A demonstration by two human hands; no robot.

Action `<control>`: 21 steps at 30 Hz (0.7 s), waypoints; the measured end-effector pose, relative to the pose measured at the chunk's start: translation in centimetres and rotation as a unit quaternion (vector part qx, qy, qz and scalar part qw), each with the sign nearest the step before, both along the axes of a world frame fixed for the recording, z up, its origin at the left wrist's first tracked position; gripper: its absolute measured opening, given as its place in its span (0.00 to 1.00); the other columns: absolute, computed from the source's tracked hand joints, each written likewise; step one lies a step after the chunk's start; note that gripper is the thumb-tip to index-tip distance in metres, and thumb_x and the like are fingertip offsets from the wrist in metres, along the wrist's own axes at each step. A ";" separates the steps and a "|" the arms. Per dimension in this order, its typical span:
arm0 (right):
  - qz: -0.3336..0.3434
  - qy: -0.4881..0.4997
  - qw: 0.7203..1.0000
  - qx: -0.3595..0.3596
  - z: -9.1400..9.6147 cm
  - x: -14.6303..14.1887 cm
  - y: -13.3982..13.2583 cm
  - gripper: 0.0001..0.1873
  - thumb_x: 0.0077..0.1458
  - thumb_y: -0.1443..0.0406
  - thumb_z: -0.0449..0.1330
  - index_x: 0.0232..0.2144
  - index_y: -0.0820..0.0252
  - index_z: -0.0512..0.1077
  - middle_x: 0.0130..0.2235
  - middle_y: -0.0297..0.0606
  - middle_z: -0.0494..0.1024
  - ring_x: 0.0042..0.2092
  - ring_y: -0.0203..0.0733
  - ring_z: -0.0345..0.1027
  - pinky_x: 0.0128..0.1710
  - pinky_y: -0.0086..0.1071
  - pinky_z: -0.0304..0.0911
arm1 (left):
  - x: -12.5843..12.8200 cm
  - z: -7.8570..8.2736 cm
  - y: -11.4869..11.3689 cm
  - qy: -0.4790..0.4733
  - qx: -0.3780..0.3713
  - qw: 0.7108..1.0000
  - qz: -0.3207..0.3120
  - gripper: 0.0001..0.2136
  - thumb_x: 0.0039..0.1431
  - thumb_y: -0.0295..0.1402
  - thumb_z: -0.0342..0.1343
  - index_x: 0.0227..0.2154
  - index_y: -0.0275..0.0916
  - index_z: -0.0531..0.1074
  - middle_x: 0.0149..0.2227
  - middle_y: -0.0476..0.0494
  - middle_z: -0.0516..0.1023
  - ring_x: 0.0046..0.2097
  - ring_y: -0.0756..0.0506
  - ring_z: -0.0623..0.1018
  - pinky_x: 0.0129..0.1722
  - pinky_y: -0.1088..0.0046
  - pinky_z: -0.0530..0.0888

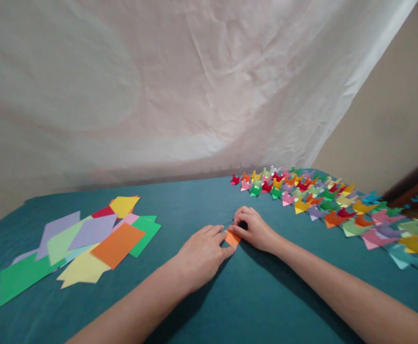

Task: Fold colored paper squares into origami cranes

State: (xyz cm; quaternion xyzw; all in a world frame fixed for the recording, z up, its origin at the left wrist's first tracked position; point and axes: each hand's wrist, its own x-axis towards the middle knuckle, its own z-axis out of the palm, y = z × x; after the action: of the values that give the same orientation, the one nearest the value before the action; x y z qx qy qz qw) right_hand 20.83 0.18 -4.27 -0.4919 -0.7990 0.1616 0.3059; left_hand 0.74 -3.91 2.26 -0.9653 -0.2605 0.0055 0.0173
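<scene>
A small folded piece of orange paper (233, 238) lies on the table between my two hands. My left hand (206, 253) rests at its left side, fingers stretched out, with the fingertips and thumb touching the paper. From the right, my right hand (253, 228) has its fingers curled, thumb and forefinger pinched at the paper's upper right edge. Part of the orange piece is hidden beneath the fingers, so its exact fold cannot be made out.
Loose sheets of coloured paper, an orange sheet (118, 245) among them, overlap on the left. Rows of small folded paper birds (302, 205) stand along the right of the green-covered table (190, 205). A pale cloth (166, 95) hangs behind.
</scene>
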 end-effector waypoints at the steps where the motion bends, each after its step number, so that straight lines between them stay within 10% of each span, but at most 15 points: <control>1: 0.000 0.000 1.000 0.001 0.0 0.0 0.0 0.08 0.52 0.63 0.61 0.23 0.58 0.69 0.34 0.36 0.70 0.38 0.40 0.63 0.40 0.36 0.56 | 0.0 0.1 -0.1 0.001 -0.003 1.000 0.001 0.13 0.62 0.30 0.47 0.47 0.42 0.71 0.50 0.38 0.71 0.56 0.38 0.66 0.53 0.58 0.64; 21: -0.041 -0.024 0.999 0.005 0.0 -0.4 0.2 0.06 0.52 0.62 0.60 0.26 0.58 0.69 0.33 0.37 0.70 0.37 0.41 0.62 0.39 0.35 0.56 | -0.2 1.1 -0.3 0.013 -0.028 1.000 -0.005 0.16 0.60 0.29 0.46 0.49 0.46 0.68 0.51 0.38 0.71 0.55 0.39 0.68 0.51 0.58 0.65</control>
State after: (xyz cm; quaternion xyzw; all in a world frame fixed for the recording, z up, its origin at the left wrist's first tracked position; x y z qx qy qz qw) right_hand 20.45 0.35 -4.32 -0.5267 -0.7857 0.1336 0.2956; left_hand 0.53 -4.19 3.35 -0.9666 -0.2550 0.0256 -0.0059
